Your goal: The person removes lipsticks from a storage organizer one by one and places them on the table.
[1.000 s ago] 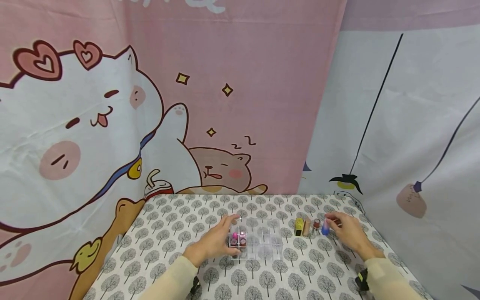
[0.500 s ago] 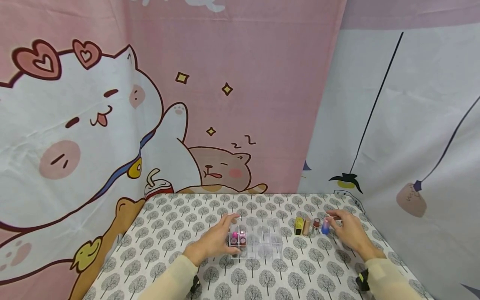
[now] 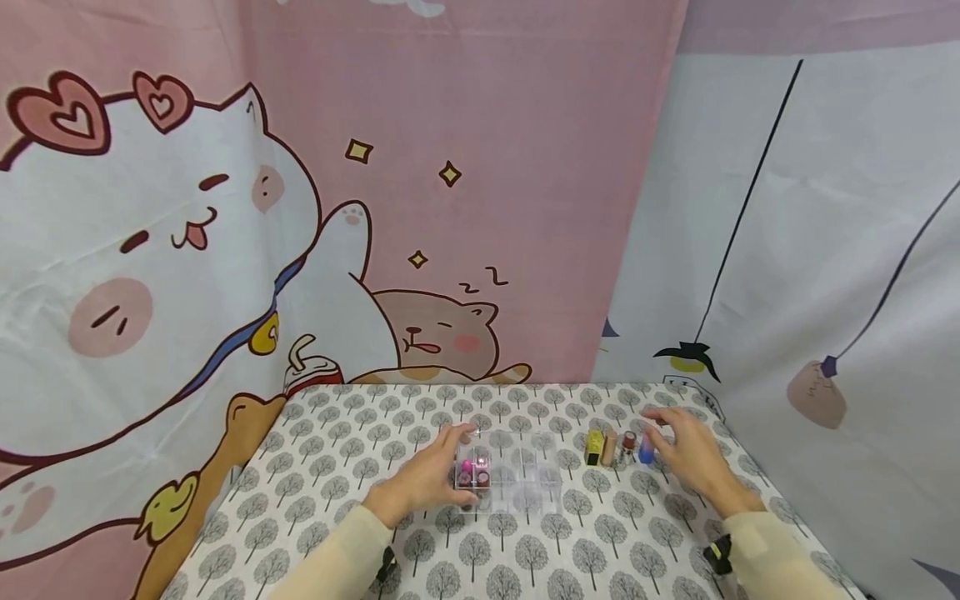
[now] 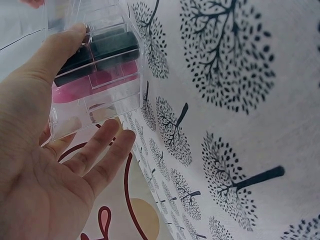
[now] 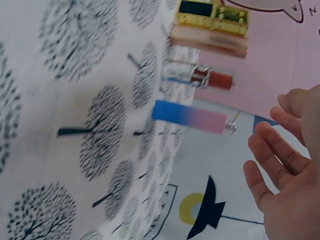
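Note:
My left hand [image 3: 423,477] grips the left end of a clear compartment organizer [image 3: 542,490], thumb on the near side and fingers around the far side. In the left wrist view, a dark tube [image 4: 116,52] and a bright pink tube [image 4: 75,92] show through its clear wall. My right hand [image 3: 693,457], fingers spread and holding nothing, hovers beside a blue-to-pink lipstick tube [image 5: 187,117] that stands upright. Left of that tube stand a clear lipstick with a red-brown part [image 5: 216,80], a beige tube [image 5: 210,41] and a gold-and-black lipstick [image 5: 212,16].
A tree-patterned cloth [image 3: 480,554] covers the table. Behind it hangs a pink cartoon curtain [image 3: 555,208], with a pale curtain [image 3: 750,217] on the right. Several small cosmetics fill the organizer's left compartments; those on the right look bare.
The right hand's fingers have lifted and spread a little near the top of the blue-to-pink tube. The left hand keeps its hold on the organizer. The head view has shifted slightly.

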Available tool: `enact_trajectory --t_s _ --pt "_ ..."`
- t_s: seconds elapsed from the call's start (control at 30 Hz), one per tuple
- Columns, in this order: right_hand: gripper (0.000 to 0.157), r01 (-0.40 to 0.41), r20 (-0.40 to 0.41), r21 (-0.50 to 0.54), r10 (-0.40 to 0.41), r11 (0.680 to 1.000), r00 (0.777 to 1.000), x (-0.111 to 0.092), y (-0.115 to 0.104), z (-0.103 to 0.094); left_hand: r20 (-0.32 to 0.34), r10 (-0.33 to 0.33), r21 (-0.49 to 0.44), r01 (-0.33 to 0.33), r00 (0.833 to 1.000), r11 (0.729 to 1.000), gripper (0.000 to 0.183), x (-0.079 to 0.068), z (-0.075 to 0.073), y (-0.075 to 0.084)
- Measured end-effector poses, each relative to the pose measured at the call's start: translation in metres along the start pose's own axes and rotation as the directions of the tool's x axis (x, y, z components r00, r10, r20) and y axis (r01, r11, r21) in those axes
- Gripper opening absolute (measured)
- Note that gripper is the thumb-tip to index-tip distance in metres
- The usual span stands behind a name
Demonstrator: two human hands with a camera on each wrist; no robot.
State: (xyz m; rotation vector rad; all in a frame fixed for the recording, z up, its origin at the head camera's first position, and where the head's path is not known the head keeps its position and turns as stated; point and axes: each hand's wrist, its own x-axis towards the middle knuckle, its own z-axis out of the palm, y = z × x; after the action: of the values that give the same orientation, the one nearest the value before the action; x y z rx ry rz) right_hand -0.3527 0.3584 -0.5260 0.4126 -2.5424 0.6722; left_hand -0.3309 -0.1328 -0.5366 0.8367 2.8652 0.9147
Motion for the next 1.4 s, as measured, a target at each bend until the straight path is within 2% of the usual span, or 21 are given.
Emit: enact_trajectory --t_s 0.17,0.6,0.77,1.0,1.4 --pt "0.031 0.009 0.000 0.012 -0.009 1.000 1.000 0.003 -0.016 -0.003 0.002 -0.005 -0.004 0.005 1.000 1.000 0.123 0.000 0.001 0.000" --pt "0.030 0.152 -0.080 -0.004 -0.152 0.988 0.985 0.011 -0.062 0.001 -0.009 0.018 0.024 -0.017 1.000 1.000 0.122 0.002 -0.001 0.002" --pt "0.029 0.185 -0.063 0.018 -0.184 0.983 0.981 0.012 -0.081 0.003 -0.001 0.004 0.037 -0.004 1.000 0.999 0.122 0.001 -0.002 0.004" --pt "0.028 0.252 -0.044 0.092 -0.249 0.963 0.968 0.009 -0.105 0.016 0.035 -0.019 0.030 0.018 0.999 0.999 0.125 -0.002 -0.004 0.005" --pt "0.027 0.346 0.001 0.094 -0.348 0.934 0.938 0.014 -0.147 0.049 0.031 -0.015 0.050 0.014 0.999 0.999 0.127 0.000 -0.007 0.008"
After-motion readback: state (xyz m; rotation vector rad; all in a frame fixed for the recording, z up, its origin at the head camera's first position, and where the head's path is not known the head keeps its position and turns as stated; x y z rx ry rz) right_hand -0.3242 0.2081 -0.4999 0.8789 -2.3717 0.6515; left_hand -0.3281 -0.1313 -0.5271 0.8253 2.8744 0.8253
